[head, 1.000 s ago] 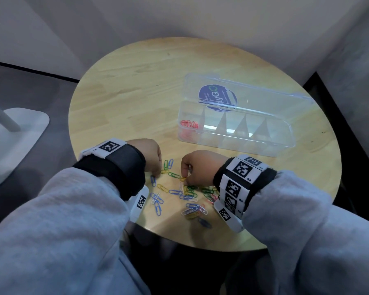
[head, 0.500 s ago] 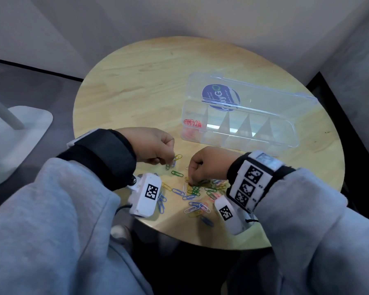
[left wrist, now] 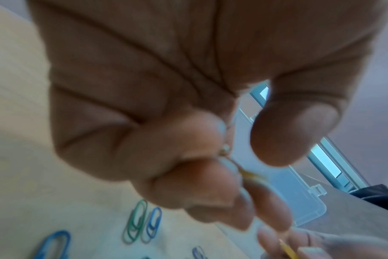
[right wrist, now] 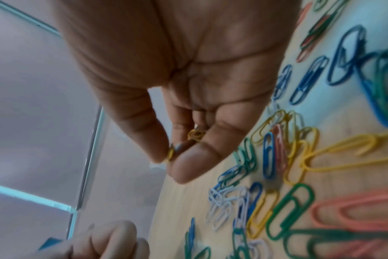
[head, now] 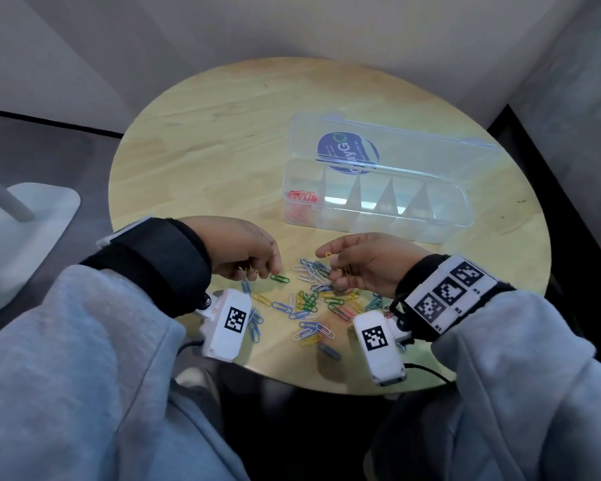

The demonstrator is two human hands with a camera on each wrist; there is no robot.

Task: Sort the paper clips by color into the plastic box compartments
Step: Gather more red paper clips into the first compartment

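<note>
The clear plastic box [head: 458, 216] lies open at the table's back right, with red clips [head: 302, 196] in its leftmost compartment. A loose pile of mixed-colour paper clips [head: 309, 303] lies near the front edge. Just left of the pile my left hand [head: 262, 269] is curled round yellow clips [left wrist: 253, 177], its fingertips beside a green clip [head: 280, 279]. Raised over the pile, my right hand [head: 327, 255] is turned palm up. It pinches a yellow clip [right wrist: 171, 154] between thumb and forefinger, and another yellow clip [right wrist: 196, 135] lies in the palm.
The round wooden table [head: 205, 151] stands in a corner between pale walls. A white stand base [head: 25, 237] sits on the floor to the left. The clip pile reaches close to the table's front edge, under both wrists.
Both hands have lifted off the pile. The right hand has turned palm up with yellow clips, and the left hand has moved right toward the green clip.
</note>
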